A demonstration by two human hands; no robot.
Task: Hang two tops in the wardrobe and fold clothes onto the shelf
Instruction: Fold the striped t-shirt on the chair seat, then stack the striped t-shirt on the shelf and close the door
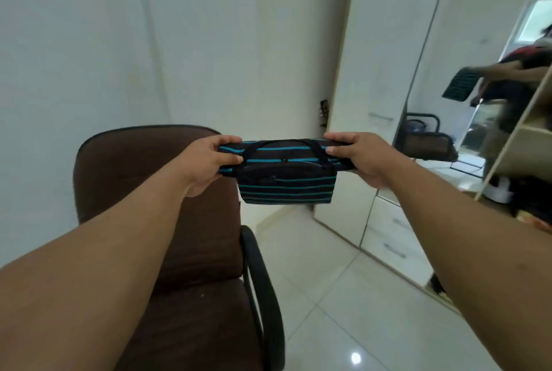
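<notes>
A folded black top with teal stripes [286, 182] hangs in the air at arm's length, above the floor and just right of a brown chair. My left hand [209, 161] grips its left end, fingers curled over the top edge. My right hand [358, 158] grips its right end the same way. The garment is stretched flat between both hands, with a lower folded part drooping below. The open wardrobe's wooden shelves [528, 134] show at the far right edge.
A brown padded office chair [155, 191] with a black armrest [263, 290] stands under my left arm. Mirrored wardrobe doors [418, 131] with drawers run along the right, reflecting me and the top. Glossy white tiles [358, 311] cover the floor.
</notes>
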